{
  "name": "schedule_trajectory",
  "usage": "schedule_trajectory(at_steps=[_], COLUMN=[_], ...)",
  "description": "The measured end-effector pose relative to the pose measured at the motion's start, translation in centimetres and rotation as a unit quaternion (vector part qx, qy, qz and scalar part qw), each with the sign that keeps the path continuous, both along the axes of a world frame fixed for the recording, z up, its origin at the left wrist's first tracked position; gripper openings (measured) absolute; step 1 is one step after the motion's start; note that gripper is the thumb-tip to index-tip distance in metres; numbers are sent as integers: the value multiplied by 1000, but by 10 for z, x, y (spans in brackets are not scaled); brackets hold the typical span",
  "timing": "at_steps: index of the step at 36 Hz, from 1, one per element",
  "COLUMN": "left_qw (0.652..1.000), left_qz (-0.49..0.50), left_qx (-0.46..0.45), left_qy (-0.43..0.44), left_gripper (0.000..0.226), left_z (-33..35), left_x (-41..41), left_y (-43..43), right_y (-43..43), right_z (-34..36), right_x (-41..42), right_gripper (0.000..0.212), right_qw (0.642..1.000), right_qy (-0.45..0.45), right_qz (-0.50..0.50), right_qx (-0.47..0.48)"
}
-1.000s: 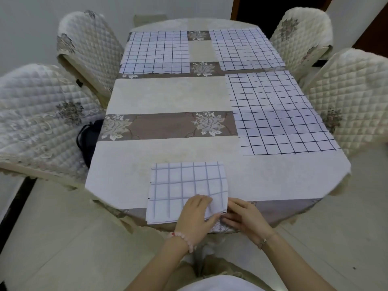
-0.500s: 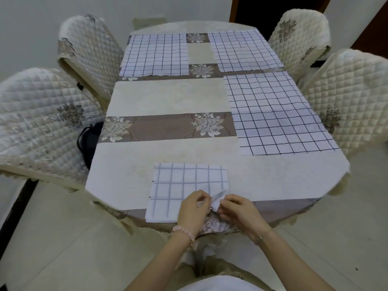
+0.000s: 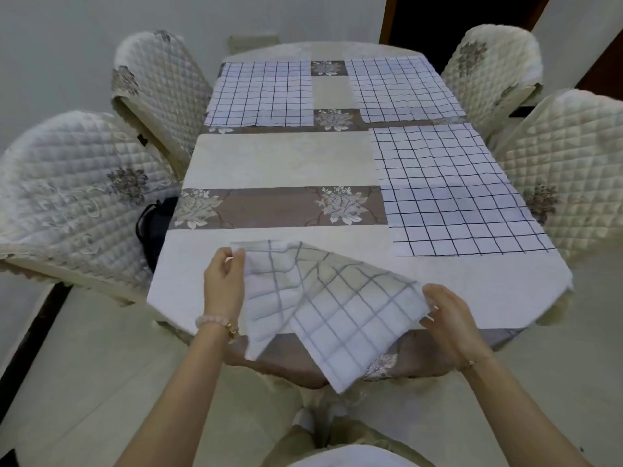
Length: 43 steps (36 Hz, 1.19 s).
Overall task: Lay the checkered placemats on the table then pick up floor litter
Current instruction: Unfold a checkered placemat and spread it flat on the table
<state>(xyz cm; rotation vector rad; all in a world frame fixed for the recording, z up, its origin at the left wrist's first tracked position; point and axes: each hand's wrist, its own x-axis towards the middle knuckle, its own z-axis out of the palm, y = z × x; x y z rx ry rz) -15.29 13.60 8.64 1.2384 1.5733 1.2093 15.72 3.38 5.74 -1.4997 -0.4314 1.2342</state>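
I hold a white checkered placemat (image 3: 337, 308) lifted above the near end of the table (image 3: 286, 163), half unfolded and blurred. My left hand (image 3: 224, 281) pinches its upper left corner. My right hand (image 3: 445, 311) grips its right edge. Its lower folds hang past the table's near edge. Three other checkered placemats lie flat: one at the far left (image 3: 263, 94), one at the far right (image 3: 404, 89), one along the right side (image 3: 455, 193).
Quilted cream chairs flank the table: two on the left (image 3: 67, 197) (image 3: 158, 89), two on the right (image 3: 566, 153) (image 3: 488, 69). A dark bag (image 3: 153, 224) sits on the near left chair's seat. Pale tiled floor (image 3: 84, 382) surrounds the table.
The folded placemat lay on the table's near edge under both hands. Now the hands have moved apart, lifting and opening it.
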Motion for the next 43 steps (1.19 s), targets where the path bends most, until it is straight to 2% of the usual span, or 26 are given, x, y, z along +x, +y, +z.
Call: schedule_trajectory(at_steps=[4,10,16,21,23,27,30,33,37,41,43], left_qw=[998,994,995,985,974,955,946,933,906,922,929], left_qz=[8,23,-12,-69,-84,-93,-99,-109,-185,-150,-117], left_qx=[39,65,-9,-150,-206,-281,-305,-325,-348,-324,-306], left_qy=[48,89,104,50,41,-31,-54,-109,-152,-153,-170], left_gripper=[27,29,27,21,25,30,33,22,28,18,17], left_z=[8,11,-6,-25,-34,-47,-53,-57,-57,-55,-54], left_x=[-8,-14,-22,-30,-35,-44,-50,-54,-54,-46,-43], left_y=[7,15,18,15,9,-6,-17,-28,-41,-48,-49], right_y=[16,43,58,61,61,60,62,63,64,64,63], right_z=[10,21,9,-6,-12,-20,-25,-31,-36,-35,-31], right_x=[11,14,13,15,18,28,36,42,46,48,44], right_gripper=[14,12,10,14,17,16,19,21,21,24,33], right_qw=[998,982,971,969,968,967,963,957,952,941,917], right_qy=[-52,-186,-237,-243,-248,-249,-259,-278,-290,-320,-371], right_qz=[14,-12,-8,-30,-36,-43,-46,-42,-37,9,57], right_qx=[25,33,20,-13,-22,-38,-52,-72,-91,-114,-134])
